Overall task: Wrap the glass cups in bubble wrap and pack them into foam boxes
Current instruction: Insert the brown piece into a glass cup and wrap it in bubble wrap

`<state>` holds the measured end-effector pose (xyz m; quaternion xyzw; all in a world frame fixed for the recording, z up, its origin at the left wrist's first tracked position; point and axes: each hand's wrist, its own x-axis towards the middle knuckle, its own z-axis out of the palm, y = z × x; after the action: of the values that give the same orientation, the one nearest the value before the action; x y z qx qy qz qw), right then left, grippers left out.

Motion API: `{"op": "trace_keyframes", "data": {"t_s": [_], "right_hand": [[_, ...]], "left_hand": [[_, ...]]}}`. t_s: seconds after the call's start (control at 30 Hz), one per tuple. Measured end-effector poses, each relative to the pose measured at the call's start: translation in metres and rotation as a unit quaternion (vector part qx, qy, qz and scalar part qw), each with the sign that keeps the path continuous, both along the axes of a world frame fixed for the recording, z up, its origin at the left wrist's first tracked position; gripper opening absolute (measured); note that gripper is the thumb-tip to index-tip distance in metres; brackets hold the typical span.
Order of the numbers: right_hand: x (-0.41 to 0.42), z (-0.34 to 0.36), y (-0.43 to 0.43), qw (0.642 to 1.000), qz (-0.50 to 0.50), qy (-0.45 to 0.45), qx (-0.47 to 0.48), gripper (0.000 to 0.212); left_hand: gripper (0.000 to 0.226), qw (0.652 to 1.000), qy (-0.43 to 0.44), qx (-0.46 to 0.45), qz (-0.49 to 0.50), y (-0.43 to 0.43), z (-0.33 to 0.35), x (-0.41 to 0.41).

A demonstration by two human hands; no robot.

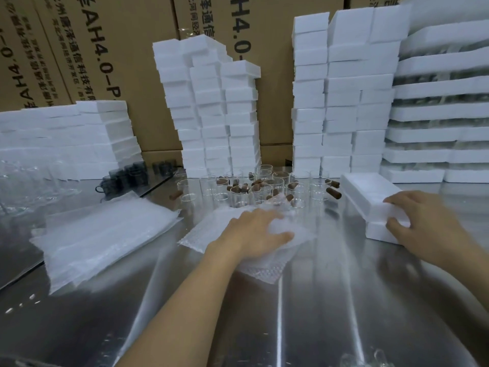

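White rectangular foam box [370, 189], long axis receding leftward; right hand [426, 221] curls its fingers over the near end. Left hand [251, 231] clasps crumpled translucent bubble wrap [264, 266].

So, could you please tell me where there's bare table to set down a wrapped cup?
The steel table is bare from the bubble wrap sheet to its near edge, and in the gap between that sheet and the foam box. Behind, the glass cups crowd it.

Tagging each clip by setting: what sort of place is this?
Probably a packing station in a warehouse: stacks of foam boxes, printed cartons behind, and glass cups on a steel table.
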<state>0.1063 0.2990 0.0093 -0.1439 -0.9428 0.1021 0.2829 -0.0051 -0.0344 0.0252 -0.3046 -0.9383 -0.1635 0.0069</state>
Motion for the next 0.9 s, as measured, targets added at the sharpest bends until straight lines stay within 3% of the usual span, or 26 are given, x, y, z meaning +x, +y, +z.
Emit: {"op": "trace_keyframes", "data": {"t_s": [0.07, 0.27, 0.43, 0.63, 0.9], "right_hand": [[-0.001, 0.000, 0.001, 1.000, -0.003, -0.003, 0.000, 0.042], [-0.002, -0.002, 0.003, 1.000, 0.000, -0.006, 0.001, 0.042], [-0.003, -0.002, 0.002, 1.000, -0.008, -0.027, -0.003, 0.039], [-0.003, -0.001, -0.001, 1.000, -0.012, -0.027, 0.001, 0.037], [0.002, 0.002, -0.006, 1.000, -0.013, -0.023, 0.000, 0.035]], "left_hand": [[0.061, 0.997, 0.016, -0.064, 0.026, -0.003, 0.001, -0.001], [0.041, 0.981, -0.025, -0.078, 0.179, -0.026, 0.016, -0.013], [0.039, 0.953, -0.014, -0.081, 0.291, -0.055, 0.025, -0.023], [0.016, 0.954, 0.021, -0.024, 0.300, -0.056, 0.025, -0.028], [0.046, 0.938, 0.182, 0.093, 0.278, -0.049, 0.036, -0.013]]}}
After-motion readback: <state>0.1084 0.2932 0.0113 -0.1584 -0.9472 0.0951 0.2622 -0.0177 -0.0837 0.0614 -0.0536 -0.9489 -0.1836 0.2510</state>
